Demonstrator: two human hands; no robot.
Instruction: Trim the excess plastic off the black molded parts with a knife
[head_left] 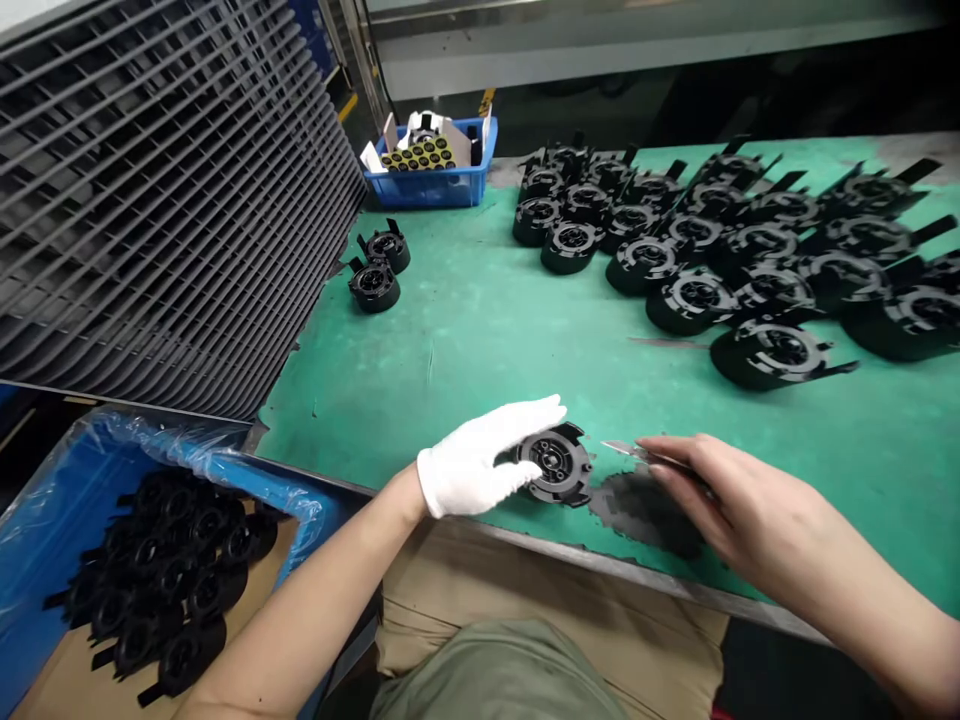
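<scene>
A round black plastic part (552, 462) with slotted rings and tabs rests at the front edge of the green work mat (480, 340). My left hand (484, 460), in a white glove, grips it from the left, fingers along the far side and thumb across its face. My bare right hand (720, 490) is pinched around a thin craft knife (628, 449). Its blade points left toward the part, with a small gap between them. Beneath the blade, a dark worn patch (649, 510) marks the mat.
Rows of similar black parts (701, 300) fill the right rear; two more (375, 285) stand at left. A blue bin (431, 187) with yellow-black stickers sits behind. At left are a dark slatted rack (172, 190) and a plastic-lined blue crate (311, 510) of black parts.
</scene>
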